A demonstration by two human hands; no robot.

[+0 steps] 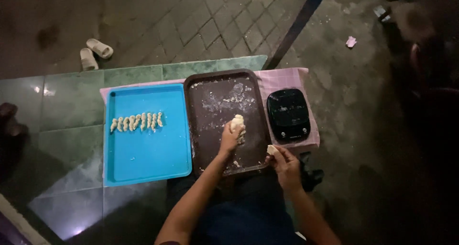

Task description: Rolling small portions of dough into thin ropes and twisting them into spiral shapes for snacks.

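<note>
On the floury dark brown tray (pixel 210 89), near its middle, the left hand (pixel 230 139) is closed around a pale lump of dough (pixel 237 123), whose top sticks out above the fingers. The right hand (pixel 284 160) sits at the tray's near right corner, its fingertips pinched on a small piece of dough (pixel 271 149). Just to the left, touching the brown tray's side, lies a blue tray (pixel 143 154) with a short row of twisted dough pieces (pixel 136 121) lined up in its upper half. To the right of the brown tray rests a black kitchen scale (pixel 288 113). All three sit on a pink checked cloth (pixel 287 77) spread over a green tiled surface (pixel 62 106). Beyond it, on the grey paving, lies a pair of pale sandals (pixel 94 53).
</note>
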